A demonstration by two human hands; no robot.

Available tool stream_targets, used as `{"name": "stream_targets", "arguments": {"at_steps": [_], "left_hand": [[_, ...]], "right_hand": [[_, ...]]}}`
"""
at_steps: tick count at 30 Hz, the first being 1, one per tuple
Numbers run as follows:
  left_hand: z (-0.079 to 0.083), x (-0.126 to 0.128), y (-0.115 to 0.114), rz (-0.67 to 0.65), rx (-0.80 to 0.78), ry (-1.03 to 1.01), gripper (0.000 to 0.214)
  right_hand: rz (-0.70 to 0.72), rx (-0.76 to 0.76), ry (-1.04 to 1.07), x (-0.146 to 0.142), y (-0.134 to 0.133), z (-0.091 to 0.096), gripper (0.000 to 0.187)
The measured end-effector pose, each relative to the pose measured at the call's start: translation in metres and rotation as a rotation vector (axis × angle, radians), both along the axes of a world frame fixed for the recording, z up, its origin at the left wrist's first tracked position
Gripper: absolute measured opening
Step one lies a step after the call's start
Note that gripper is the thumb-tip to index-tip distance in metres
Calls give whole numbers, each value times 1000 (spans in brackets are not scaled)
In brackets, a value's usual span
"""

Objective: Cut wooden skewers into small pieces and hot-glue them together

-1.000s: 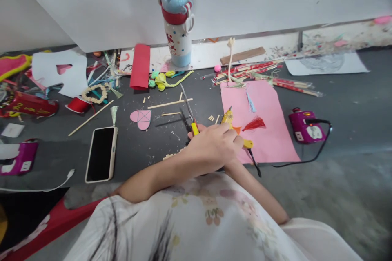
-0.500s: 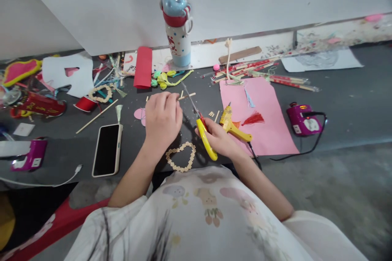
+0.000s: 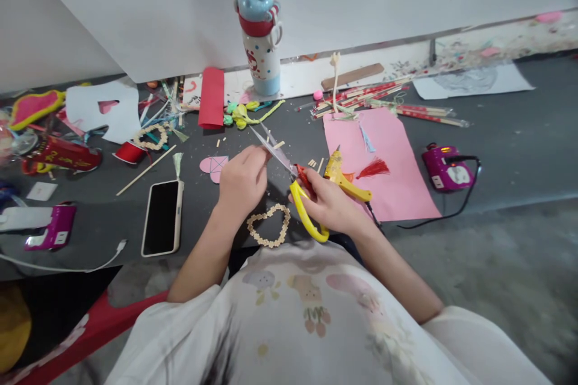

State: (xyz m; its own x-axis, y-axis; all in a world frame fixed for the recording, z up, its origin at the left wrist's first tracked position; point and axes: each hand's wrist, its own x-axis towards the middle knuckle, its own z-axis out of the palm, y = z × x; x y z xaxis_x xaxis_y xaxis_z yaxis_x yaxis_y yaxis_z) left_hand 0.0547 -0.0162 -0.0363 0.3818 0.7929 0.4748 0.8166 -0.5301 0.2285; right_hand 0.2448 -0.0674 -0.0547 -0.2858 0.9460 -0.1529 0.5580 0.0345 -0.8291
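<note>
My right hand point(image 3: 332, 201) is closed on scissors point(image 3: 310, 216) with yellow and red handles. Their blades stand apart and point up and to the left. My left hand point(image 3: 244, 180) is closed, its fingertips pinching a thin wooden stick point(image 3: 279, 145); a short end of the stick shows at the blades, and the rest is hidden by the fingers. Just below the hands lies a heart-shaped frame point(image 3: 270, 242) made of small wooden bits. Short cut stick pieces point(image 3: 312, 163) rest beyond my right hand, and a pink paper heart point(image 3: 213, 167) lies left of my left hand.
A yellow glue gun point(image 3: 347, 183) lies on pink paper point(image 3: 397, 162) to the right, near a red tassel point(image 3: 374, 168). At the left is a phone point(image 3: 162, 216). A bottle point(image 3: 261, 42) stands at the back beside red paper point(image 3: 211, 96). Wrapped sticks point(image 3: 424, 115) lie back right.
The scissor blades have opened wider. My left hand has drawn slightly down, and less of the stick sticks out past its fingers. The view has shifted a little.
</note>
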Motion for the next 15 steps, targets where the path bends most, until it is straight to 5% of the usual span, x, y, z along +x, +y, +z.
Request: {"name": "stream_targets", "arguments": {"at_steps": [15], "left_hand": [[13,-4,1,-142,-234,-66,20]], "right_hand": [[42,-19,3,3,0,2,24]]}}
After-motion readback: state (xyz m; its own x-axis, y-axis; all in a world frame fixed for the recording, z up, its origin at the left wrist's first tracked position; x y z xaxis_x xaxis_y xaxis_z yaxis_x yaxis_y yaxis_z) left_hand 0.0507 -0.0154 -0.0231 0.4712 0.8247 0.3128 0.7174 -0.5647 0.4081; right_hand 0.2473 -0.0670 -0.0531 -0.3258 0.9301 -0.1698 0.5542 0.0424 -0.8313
